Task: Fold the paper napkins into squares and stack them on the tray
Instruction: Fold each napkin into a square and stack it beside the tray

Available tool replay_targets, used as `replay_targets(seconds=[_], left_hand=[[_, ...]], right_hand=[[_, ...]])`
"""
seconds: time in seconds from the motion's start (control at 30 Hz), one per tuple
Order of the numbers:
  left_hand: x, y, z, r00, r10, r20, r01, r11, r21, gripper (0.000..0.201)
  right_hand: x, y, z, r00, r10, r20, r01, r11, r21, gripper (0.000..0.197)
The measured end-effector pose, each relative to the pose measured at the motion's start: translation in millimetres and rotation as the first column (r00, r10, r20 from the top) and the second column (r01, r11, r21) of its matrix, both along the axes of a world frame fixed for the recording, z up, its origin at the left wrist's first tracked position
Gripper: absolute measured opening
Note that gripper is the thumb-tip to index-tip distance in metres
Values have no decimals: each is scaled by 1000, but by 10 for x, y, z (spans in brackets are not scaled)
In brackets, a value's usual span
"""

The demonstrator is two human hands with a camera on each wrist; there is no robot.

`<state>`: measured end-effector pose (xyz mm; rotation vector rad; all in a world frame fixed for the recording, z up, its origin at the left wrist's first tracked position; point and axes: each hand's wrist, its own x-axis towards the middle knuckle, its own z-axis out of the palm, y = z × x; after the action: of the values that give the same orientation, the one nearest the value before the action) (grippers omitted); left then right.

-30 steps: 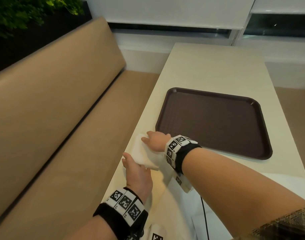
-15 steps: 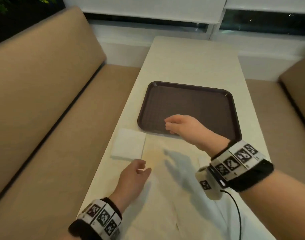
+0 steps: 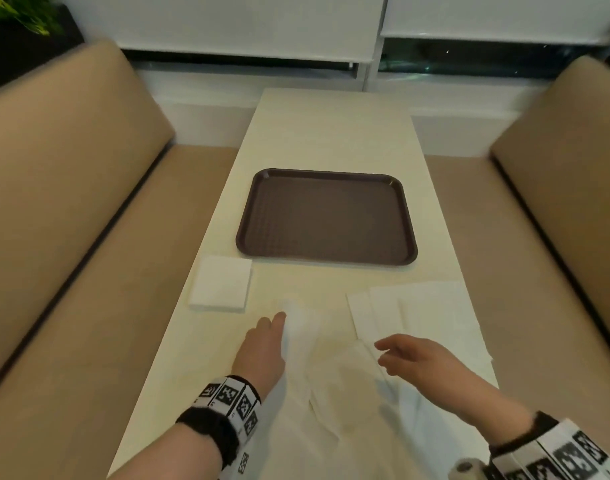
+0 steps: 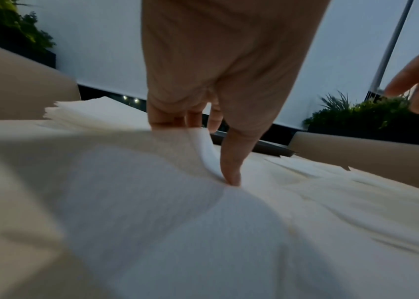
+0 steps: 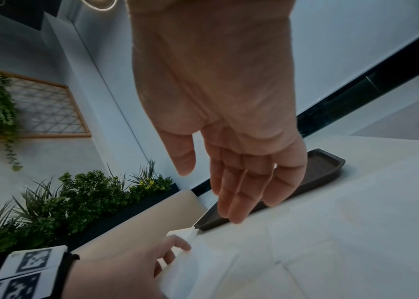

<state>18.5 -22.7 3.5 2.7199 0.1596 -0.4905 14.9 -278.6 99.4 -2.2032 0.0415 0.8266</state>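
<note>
The left hand [image 3: 263, 344] pinches the raised edge of an unfolded napkin [image 3: 334, 368] between thumb and fingers, the sheet billowing up under its palm, while the right hand [image 3: 414, 355] hovers just to its right with fingers relaxed and holding nothing, above the same sheet. The likeliest trouble is that this thin, limp paper buckles or drags as the left hand lifts its edge: with the right hand not yet pressing it down, the sheet could slide, crease crookedly and fold into something short of a square. Further unfolded napkins [image 3: 421, 313] are fanned out loosely just beyond the right hand and partly overlap, so a pull might catch a neighbouring sheet as well. Ahead of both hands on the table [image 3: 331, 133] lies the brown tray [image 3: 326, 216], with nothing in it; the folded napkin stack [image 3: 220, 283] sits ahead and left of the left hand, just outside the tray's near left corner, not yet on it.
</note>
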Motion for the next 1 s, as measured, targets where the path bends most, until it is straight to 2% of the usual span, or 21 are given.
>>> replay_targets(seconds=[0.13,0.23,0.27,0.33,0.4,0.47,0.5,0.57,0.63,0.67,0.8,1.0], left_hand=[[-81,-22,156,994,100,44,-89,977,-194,71],[-134,-45,397,975,204,91,-154,909,-387,71],[-150,-53,494,965,231,128,-153,883,-445,64],[-165,-76,688,936,277,216,-120,830,-545,38],[-150,-135,873,921,334,201,-125,742,-658,21],[-123,-237,1023,916,389,97,-176,608,-774,18],[-111,-304,1095,914,404,47,-198,542,-817,19],[-78,-430,1185,914,405,-34,-222,429,-876,21],[-69,-538,1239,928,358,-103,-231,335,-913,21],[-81,-583,1269,939,316,-137,-237,304,-923,22],[-173,-677,1309,955,217,-204,-267,316,-910,19],[-268,-701,1325,957,192,-215,-260,251,-932,15]], right_hand=[[-153,-102,88,1000,8,11,-8,1000,-11,22],[-185,-160,124,1000,7,27,-6,1000,-16,28],[-183,-157,122,999,13,37,-13,1000,-7,33],[-168,-97,119,997,11,71,-13,1000,25,46],[-126,6,125,993,-52,106,42,995,92,64],[-70,123,157,986,-161,41,147,960,237,76],[-42,175,169,980,-198,-21,193,926,325,74],[3,226,221,970,-218,-104,241,850,469,50],[20,212,311,963,-257,-84,258,786,562,24],[27,182,348,954,-292,-60,271,763,586,20],[50,-11,446,930,-367,20,281,746,604,20],[-51,-178,479,948,-317,-26,248,683,687,28]])
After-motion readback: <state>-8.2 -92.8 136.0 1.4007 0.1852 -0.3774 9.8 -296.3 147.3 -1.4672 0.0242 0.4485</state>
